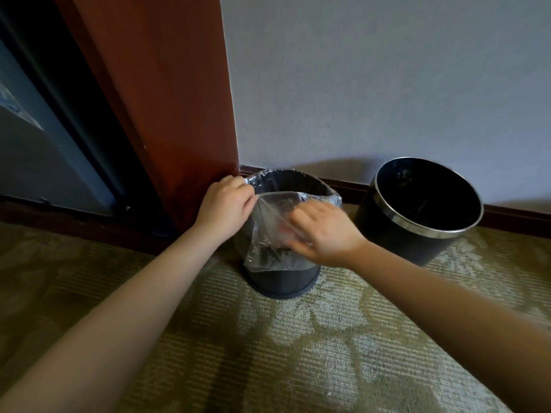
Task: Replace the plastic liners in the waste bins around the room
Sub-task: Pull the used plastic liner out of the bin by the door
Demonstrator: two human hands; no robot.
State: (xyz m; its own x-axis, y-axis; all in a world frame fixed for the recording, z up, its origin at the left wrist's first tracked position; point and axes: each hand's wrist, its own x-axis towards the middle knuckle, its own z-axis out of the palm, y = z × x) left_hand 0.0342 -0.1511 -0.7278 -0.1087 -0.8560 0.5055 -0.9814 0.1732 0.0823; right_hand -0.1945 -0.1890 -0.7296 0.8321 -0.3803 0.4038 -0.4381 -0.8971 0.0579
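Two hands at bin (283, 281) | left hand (222, 204) pinches liner (274, 222) edge at rim | right hand (325, 231) on draped liner, hold too blurred to tell | slack edge spans between grips, across near rim | second bin (417, 210) beyond right hand, unlined

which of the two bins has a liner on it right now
The dark bin next to the wooden panel: a clear liner drapes over its rim. The silver-rimmed bin to its right has a bare rim.
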